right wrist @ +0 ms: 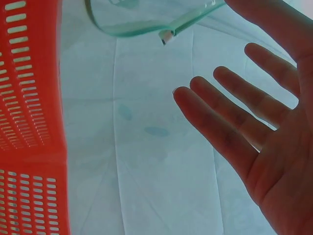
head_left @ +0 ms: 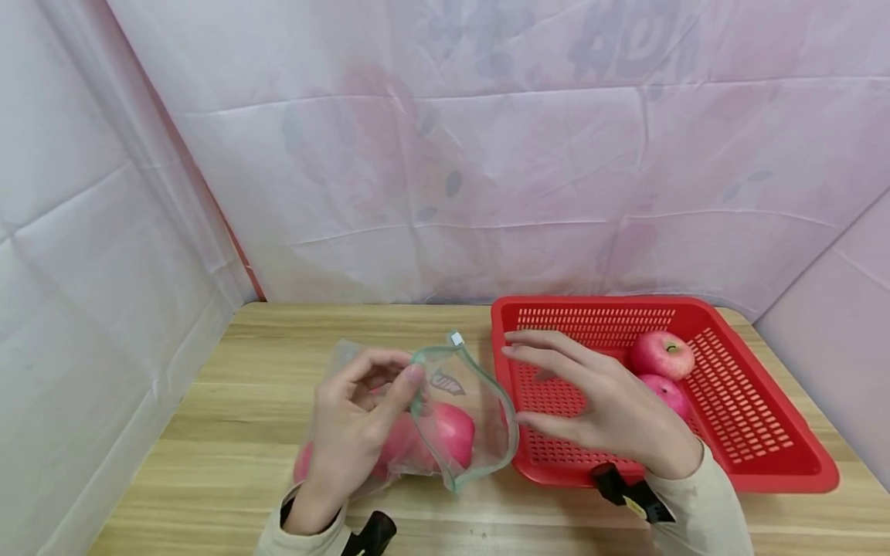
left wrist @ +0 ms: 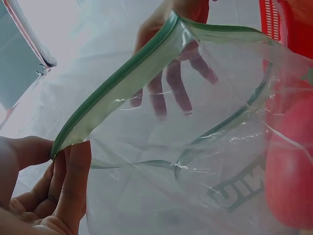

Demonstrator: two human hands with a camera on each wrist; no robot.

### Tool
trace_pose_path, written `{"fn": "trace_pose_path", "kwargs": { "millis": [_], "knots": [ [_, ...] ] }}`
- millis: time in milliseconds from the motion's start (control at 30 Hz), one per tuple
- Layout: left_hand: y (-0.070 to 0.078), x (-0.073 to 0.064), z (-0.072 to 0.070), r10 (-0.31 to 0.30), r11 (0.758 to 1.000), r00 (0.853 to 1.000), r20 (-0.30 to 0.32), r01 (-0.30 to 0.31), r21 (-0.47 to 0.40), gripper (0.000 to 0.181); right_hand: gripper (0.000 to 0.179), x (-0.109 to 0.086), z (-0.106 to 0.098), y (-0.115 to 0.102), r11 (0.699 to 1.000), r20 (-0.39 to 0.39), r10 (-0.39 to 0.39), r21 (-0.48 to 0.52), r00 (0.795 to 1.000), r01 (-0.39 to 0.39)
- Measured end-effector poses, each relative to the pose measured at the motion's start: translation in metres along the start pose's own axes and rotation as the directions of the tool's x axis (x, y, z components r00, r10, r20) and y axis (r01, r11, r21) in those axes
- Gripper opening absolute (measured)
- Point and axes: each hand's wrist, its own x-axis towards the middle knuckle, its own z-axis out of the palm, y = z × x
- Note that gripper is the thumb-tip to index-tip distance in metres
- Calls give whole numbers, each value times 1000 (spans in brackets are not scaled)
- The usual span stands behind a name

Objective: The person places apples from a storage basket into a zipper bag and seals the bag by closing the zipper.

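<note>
- While my left hand [head_left: 354,425] pinches the bag [head_left: 448,382] left of the basket [head_left: 786,482], my right hand [head_left: 619,405] spreads over its left rim.
- Bagging apples [head_left: 663,355] seems underway; next likely needs the mouth wide.

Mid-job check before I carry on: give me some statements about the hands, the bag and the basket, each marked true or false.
1. The left hand pinches the bag by its green rim. True.
2. Two apples show in the basket. True.
3. The right hand grips an apple. False: its fingers are spread and hold nothing.
4. The bag's mouth is sealed. False: it gapes open.
5. Red fruit shows inside the bag. True.
6. In the head view, the basket stands to the left of the bag. False: it stands to the right.
</note>
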Motion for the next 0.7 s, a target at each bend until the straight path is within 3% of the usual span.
{"fn": "trace_pose_path", "kwargs": {
  "millis": [367,600,700],
  "knots": [
    [4,-1,-5,93,995,994,-48,-95,-34,10,63,-10,-21,13,992,-26,123,-24,992,-123],
    [8,-1,-4,169,981,986,-16,-169,-97,9,65,-19,-33,31,986,-138,134,-83,981,-146],
    [8,-1,-4,162,982,987,-12,-163,-95,10,68,-23,-36,39,984,-163,141,-85,977,-156]
  ]
}}
